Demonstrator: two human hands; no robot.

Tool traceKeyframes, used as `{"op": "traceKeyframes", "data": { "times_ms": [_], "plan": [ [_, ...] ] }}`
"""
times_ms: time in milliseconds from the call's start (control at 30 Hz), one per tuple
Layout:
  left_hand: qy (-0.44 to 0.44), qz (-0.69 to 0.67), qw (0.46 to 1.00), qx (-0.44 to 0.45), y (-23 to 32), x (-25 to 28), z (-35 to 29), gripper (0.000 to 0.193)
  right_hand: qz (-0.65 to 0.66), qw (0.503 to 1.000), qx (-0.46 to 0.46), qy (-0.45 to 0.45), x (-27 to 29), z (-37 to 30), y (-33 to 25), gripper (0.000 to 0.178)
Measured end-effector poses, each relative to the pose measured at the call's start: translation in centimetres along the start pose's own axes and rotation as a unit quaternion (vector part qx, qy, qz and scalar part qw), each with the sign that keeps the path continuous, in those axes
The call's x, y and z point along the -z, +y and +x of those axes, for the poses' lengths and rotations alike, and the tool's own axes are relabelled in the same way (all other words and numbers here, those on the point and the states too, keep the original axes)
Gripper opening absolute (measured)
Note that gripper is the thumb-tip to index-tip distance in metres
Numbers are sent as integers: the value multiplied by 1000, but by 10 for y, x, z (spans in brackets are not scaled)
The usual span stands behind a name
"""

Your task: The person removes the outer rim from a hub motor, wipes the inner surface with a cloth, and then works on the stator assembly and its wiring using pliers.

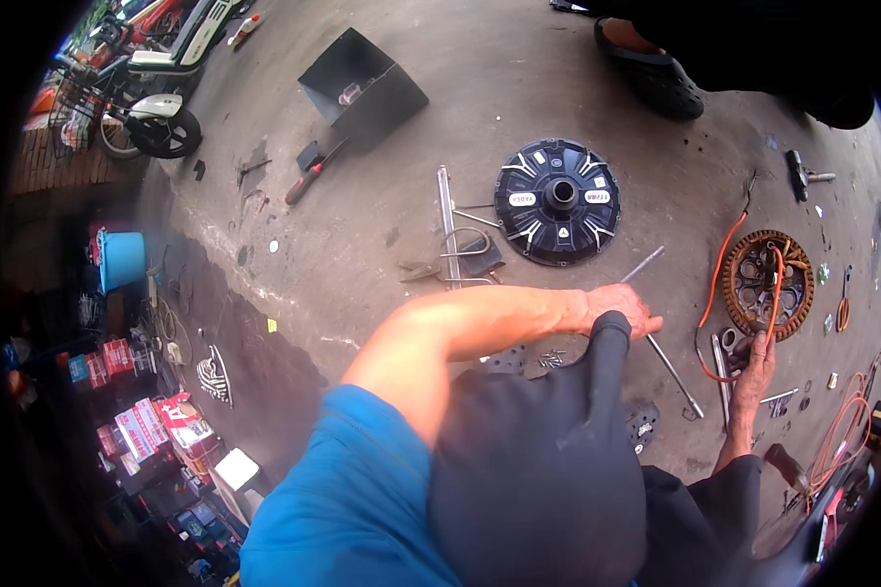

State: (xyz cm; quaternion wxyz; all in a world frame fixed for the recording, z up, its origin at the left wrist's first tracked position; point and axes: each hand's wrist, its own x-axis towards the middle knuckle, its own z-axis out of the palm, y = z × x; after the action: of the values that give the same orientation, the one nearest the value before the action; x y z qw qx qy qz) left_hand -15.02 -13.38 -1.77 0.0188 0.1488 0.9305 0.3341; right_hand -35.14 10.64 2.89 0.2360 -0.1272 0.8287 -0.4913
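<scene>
My left hand [619, 309] is closed round a wrench [673, 376] with bright metal arms reaching out at different angles; its middle is hidden in my fist. To the right, the blackened fingers of my right hand [754, 374] are closed on an orange cable [777, 293] at the near rim of a copper-wound motor stator [806, 293]. The cable loops out to the left of the stator. Beyond my left hand, a round black motor cover [524, 227] with a raised centre hub lies flat on the ground.
A metal bar [446, 210] and a bent hook lie left of the cover. Screws [552, 359] lie near my shoes. Farther off are a black box [362, 83], a red-handled tool [305, 184] and a hammer-like tool [800, 176]. A person's shoe [651, 78] is at the top.
</scene>
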Motion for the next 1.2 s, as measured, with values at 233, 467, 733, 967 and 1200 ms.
{"op": "traceKeyframes", "data": {
  "times_ms": [233, 467, 733, 967, 1200],
  "plan": [
    [106, -6, 970, 218, 22, 78, -133, 16, -58, 998, -3, -10, 8, 13, -18, 36],
    [311, 114, 698, 634, 32, 55, -372, 29, -56, 995, -83, 23, -22, -4, -20, 36],
    [296, 132, 749, 578, 4, 5, -373, 41, -129, 982, -137, -28, -31, -39, -30, 36],
    [153, 26, 937, 312, 6, 19, -177, 42, -93, 984, -125, -86, -51, -52, -23, 31],
    [-163, 50, 938, 303, 7, 1, -88, 32, -28, 993, -110, -38, -55, -59, -4, 30]
  ]
}}
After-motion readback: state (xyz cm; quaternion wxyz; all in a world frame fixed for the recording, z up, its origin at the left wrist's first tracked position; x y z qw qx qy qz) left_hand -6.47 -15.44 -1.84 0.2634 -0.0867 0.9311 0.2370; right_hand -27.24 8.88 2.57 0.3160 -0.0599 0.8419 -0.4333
